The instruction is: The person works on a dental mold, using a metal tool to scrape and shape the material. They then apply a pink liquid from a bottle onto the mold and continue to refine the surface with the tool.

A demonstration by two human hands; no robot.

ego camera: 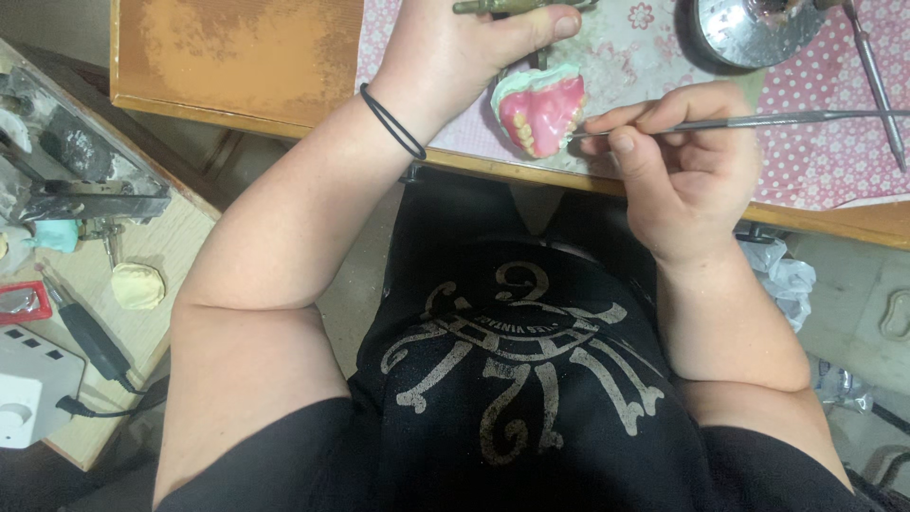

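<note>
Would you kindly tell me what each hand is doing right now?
Left hand: closed, holding the pink denture model.
Right hand: closed, holding a thin metal tool.

At the upper edge of the frame, we see the left hand [455,52] cut off above the knuckles, its palm hiding the rear of the pink denture model [540,112] and most of a brass-coloured tool [493,7]. We cannot tell how the left grip closes on the model. The metal bowl [754,28] at upper right is cropped. The thin steel instrument [758,120] runs partly inside the right hand [687,166]; its tip at the teeth is too small to resolve.
</note>
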